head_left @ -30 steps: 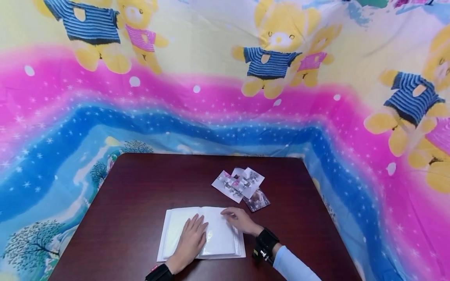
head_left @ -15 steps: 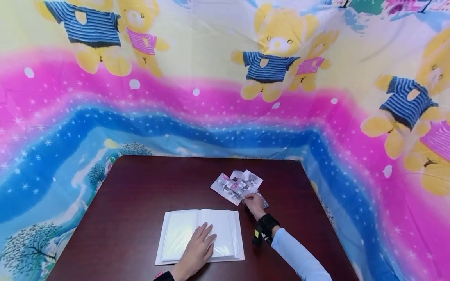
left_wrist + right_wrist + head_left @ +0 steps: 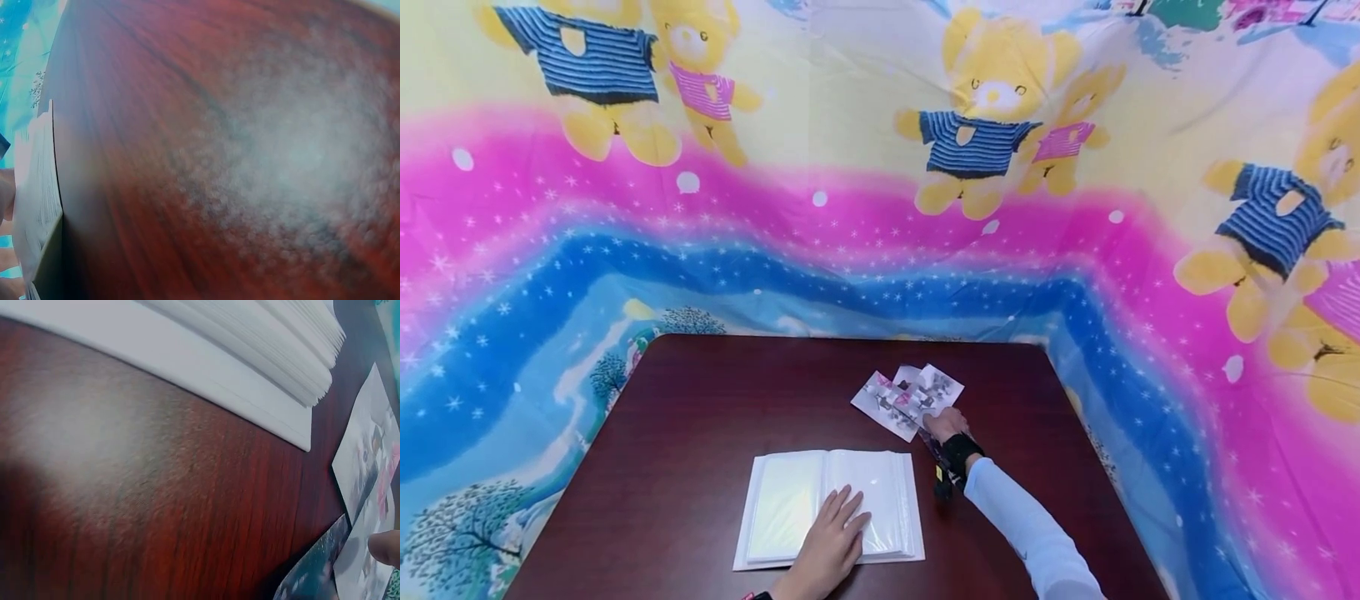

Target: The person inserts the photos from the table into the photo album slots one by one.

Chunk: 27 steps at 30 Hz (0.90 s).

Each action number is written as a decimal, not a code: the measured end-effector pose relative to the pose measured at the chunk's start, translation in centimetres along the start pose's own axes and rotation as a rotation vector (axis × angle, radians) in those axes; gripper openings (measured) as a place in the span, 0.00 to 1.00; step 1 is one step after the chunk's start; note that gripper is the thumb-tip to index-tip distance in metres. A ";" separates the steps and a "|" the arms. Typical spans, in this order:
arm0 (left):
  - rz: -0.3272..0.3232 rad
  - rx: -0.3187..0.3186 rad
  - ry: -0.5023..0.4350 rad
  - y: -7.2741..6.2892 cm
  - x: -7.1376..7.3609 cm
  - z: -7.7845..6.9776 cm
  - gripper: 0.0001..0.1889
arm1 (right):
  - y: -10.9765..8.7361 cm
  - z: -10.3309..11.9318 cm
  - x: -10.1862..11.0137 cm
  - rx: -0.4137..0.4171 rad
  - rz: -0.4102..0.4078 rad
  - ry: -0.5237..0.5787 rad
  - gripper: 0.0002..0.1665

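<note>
An open photo album [image 3: 786,510] with clear sleeves over white pages lies near the front of the table. My left hand [image 3: 829,546] rests on its right page with fingers spread and straight. Behind it to the right, several overlapping photos [image 3: 883,408] lie in a loose pile. My right hand [image 3: 946,423] is at the front right of the pile, its bent fingers over the uppermost photo [image 3: 940,385]. In the right wrist view one fingertip [image 3: 385,547] touches this photo's face; the other fingers are hidden, so I cannot tell whether they pinch it. A darker photo [image 3: 315,565] shows partly underneath.
The dark red-brown wooden table [image 3: 700,417] has a patterned cloth [image 3: 820,250] with bears hung around its back and sides. A wrist camera [image 3: 943,483] hangs under my right wrist, between the album and the sleeve [image 3: 1026,517].
My right hand has gone from the album's right page up to the photos, then slightly farther onto the uppermost one. The left hand has slid right, across onto the right page.
</note>
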State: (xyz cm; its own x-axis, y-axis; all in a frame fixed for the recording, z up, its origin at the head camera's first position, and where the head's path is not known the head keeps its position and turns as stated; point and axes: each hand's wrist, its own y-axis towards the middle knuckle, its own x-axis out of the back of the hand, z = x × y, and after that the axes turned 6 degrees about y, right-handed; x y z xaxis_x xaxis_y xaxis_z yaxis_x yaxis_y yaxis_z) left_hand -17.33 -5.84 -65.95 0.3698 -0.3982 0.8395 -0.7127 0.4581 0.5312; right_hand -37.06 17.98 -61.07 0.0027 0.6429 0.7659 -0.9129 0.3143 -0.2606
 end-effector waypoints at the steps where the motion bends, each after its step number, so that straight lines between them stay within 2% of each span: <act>1: -0.006 -0.005 0.003 0.0 -0.1 0.0 0.15 | 0.1 0.1 -0.1 -0.020 -0.005 -0.008 0.26; 4: -0.028 -0.025 0.002 0.0 -0.2 0.2 0.15 | 0.2 0.4 -0.5 -0.084 -0.035 -0.007 0.39; 6: -0.040 -0.036 -0.002 0.0 -0.2 0.2 0.15 | 0.1 0.6 -0.6 -0.119 -0.056 0.018 0.45; 11: -0.048 -0.042 -0.004 0.0 -0.1 0.2 0.16 | 0.0 0.6 -0.6 -0.147 -0.088 0.078 0.43; 16: -0.062 -0.044 -0.011 0.0 -0.1 0.2 0.16 | 0.0 0.9 -0.3 -0.168 -0.079 0.117 0.46; 21: -0.082 -0.053 -0.006 -0.1 -0.3 0.3 0.16 | 0.1 0.9 -0.4 -0.189 -0.048 0.136 0.42; 24: -0.085 -0.055 0.004 -0.1 -0.4 0.3 0.16 | 0.3 0.8 -0.2 -0.167 -0.020 0.103 0.36; 27: -0.080 -0.052 0.012 -0.1 -0.4 0.3 0.16 | 0.4 0.7 -0.1 -0.130 0.006 0.088 0.26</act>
State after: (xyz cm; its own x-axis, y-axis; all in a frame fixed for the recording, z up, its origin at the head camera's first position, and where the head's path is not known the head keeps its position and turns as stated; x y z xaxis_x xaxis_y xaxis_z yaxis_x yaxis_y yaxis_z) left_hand -17.58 -5.94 -66.35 0.4314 -0.4259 0.7953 -0.6486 0.4664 0.6016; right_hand -37.67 17.53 -60.84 0.0384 0.7016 0.7116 -0.8523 0.3947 -0.3431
